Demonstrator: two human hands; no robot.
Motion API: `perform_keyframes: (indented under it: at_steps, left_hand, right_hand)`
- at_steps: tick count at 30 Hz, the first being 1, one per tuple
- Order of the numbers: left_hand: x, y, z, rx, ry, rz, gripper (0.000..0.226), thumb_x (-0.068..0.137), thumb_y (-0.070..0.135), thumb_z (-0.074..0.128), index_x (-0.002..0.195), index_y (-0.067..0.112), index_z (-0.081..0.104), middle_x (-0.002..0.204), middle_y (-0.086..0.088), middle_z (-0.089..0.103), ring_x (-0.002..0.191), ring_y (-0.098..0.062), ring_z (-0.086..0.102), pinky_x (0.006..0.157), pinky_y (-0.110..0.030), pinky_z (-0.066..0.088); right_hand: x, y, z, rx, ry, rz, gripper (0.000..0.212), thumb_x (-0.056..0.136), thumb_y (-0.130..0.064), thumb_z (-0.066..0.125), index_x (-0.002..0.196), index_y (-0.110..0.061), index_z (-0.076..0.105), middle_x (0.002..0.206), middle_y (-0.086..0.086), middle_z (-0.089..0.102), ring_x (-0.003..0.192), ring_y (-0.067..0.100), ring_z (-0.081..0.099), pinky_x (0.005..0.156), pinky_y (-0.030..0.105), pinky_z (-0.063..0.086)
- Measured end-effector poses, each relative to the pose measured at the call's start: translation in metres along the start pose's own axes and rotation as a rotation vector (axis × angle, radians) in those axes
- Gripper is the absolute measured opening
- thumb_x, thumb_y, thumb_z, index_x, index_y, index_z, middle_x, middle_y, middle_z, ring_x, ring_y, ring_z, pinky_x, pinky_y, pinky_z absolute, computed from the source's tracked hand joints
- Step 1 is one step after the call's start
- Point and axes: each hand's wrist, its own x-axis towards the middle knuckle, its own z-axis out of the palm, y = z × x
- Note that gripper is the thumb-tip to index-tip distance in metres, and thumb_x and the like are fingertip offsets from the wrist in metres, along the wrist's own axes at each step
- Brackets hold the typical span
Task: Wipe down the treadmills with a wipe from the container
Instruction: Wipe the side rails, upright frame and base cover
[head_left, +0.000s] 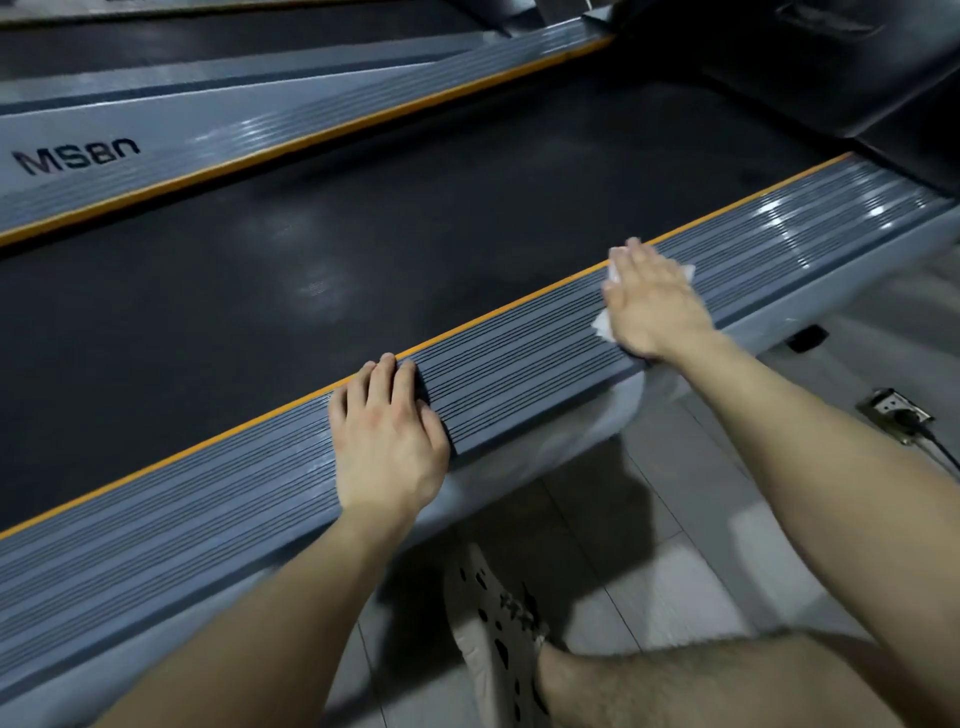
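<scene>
Ribbed grey side rail (519, 379) with white wipe (601, 326), left hand (387, 441).

white wipe (601, 326), flat (mostly hidden), on treadmill rail (519, 364)

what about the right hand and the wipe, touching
Touching. The head view shows the right hand flat on the wipe, white edges peeking out around it.

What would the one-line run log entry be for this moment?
step: wiping side rail | right hand: flat, pressing wipe onto side rail | left hand: flat on side rail, holds nothing
</scene>
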Motion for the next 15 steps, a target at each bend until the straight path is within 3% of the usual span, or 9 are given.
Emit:
perform_keyframes:
  at_steps: [2, 5, 7, 9, 11, 15]
  left_hand:
    - [0.001, 0.0, 0.0, 0.003, 0.003, -0.004, 0.055, 0.102, 0.036, 0.038, 0.149, 0.014, 0.057, 0.158, -0.009, 0.054, 0.147, -0.03, 0.044, 0.123, -0.051, 0.031]
    - [0.0, -0.001, 0.0, -0.011, -0.002, -0.011, 0.055, 0.101, 0.035, 0.039, 0.148, 0.014, 0.058, 0.158, -0.01, 0.055, 0.147, -0.031, 0.045, 0.123, -0.052, 0.031]
    - [0.0, -0.002, -0.001, -0.024, -0.003, -0.004, 0.054, 0.1, 0.034, 0.041, 0.147, 0.014, 0.058, 0.157, -0.011, 0.055, 0.147, -0.032, 0.046, 0.123, -0.052, 0.032]
    - [0.0, -0.003, -0.001, -0.033, -0.006, 0.001, 0.053, 0.101, 0.033, 0.041, 0.148, 0.014, 0.057, 0.158, -0.011, 0.055, 0.147, -0.031, 0.045, 0.122, -0.052, 0.032]
    - [0.0, -0.002, -0.003, -0.035, -0.009, 0.002, 0.053, 0.102, 0.035, 0.04, 0.148, 0.015, 0.057, 0.158, -0.01, 0.054, 0.147, -0.031, 0.044, 0.123, -0.051, 0.031]
    - [0.001, -0.001, -0.004, -0.034, -0.025, -0.011, 0.052, 0.102, 0.037, 0.038, 0.146, 0.015, 0.057, 0.157, -0.01, 0.054, 0.147, -0.031, 0.044, 0.124, -0.051, 0.03]
  right_hand:
    - [0.0, -0.007, 0.003, 0.055, 0.001, 0.048, 0.072, 0.108, -0.046, 0.012, 0.167, -0.008, 0.024, 0.176, 0.017, 0.011, 0.164, 0.031, 0.007, 0.133, 0.049, 0.01]
    - [-0.03, -0.082, 0.016, -0.087, 0.07, -0.437, 0.071, 0.097, -0.039, 0.022, 0.147, -0.005, 0.059, 0.166, 0.027, 0.032, 0.157, 0.044, 0.025, 0.127, 0.057, 0.02]
    - [-0.06, -0.127, 0.027, -0.018, 0.058, -0.707, 0.066, 0.106, -0.041, 0.025, 0.16, -0.009, 0.044, 0.173, 0.018, 0.026, 0.162, 0.033, 0.019, 0.132, 0.05, 0.014]
    - [-0.077, -0.135, 0.02, 0.045, 0.001, -0.784, 0.064, 0.112, -0.045, 0.017, 0.169, -0.015, 0.019, 0.178, 0.005, 0.012, 0.165, 0.017, 0.004, 0.134, 0.04, 0.003]
    - [-0.064, -0.099, 0.02, 0.009, -0.001, -0.716, 0.062, 0.114, -0.044, 0.015, 0.171, -0.019, 0.012, 0.178, 0.001, 0.007, 0.165, 0.014, 0.001, 0.134, 0.037, 0.0]
    - [-0.009, 0.027, 0.009, 0.021, -0.024, -0.038, 0.074, 0.106, -0.053, 0.004, 0.171, -0.017, 0.005, 0.179, 0.007, 0.002, 0.165, 0.021, -0.001, 0.133, 0.045, 0.0]
